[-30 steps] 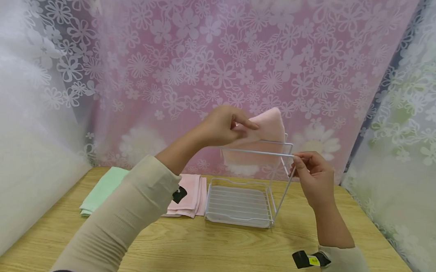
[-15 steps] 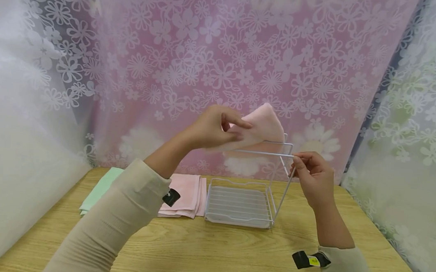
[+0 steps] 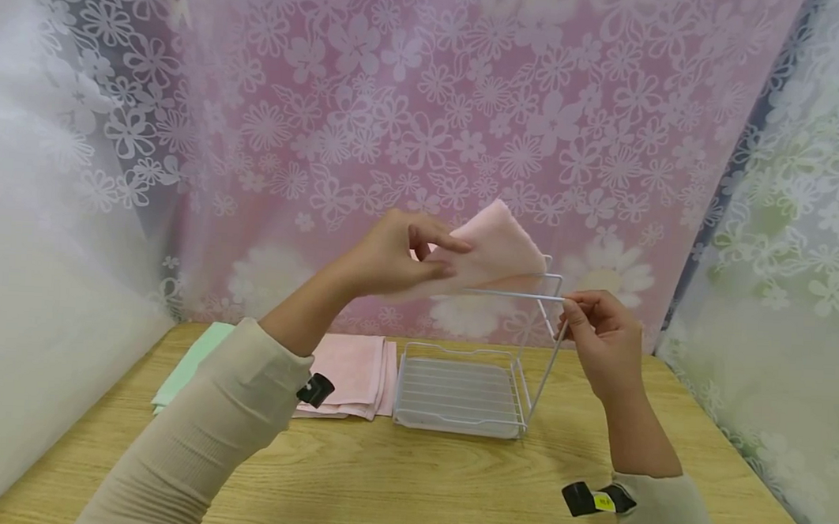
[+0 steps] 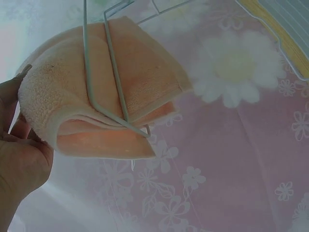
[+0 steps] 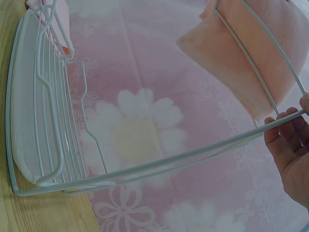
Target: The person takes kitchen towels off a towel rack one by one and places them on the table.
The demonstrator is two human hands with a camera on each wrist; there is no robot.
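A pink towel (image 3: 495,246) lies across the two top rails of a white wire rack (image 3: 524,295), folded and tilted with one corner raised. My left hand (image 3: 398,253) holds the towel's near left part, thumb and index finger spread apart along it. In the left wrist view the rails cross in front of the towel (image 4: 125,67), and fingertips touch its curled side. My right hand (image 3: 603,343) pinches the rack's upper right corner between thumb and fingers. In the right wrist view the fingers curl round the frame bar (image 5: 193,157).
A clear tray (image 3: 462,395) sits in the rack's wire base on the wooden table (image 3: 394,482). Folded pink towels (image 3: 353,369) lie left of the rack, and a green folded towel (image 3: 193,369) farther left, partly behind my left sleeve. A flowered curtain (image 3: 398,118) hangs behind.
My left hand has moved left, drawing the towel along the rails. The towel part that hung below the front rail has risen. My right hand has stayed on the rack corner.
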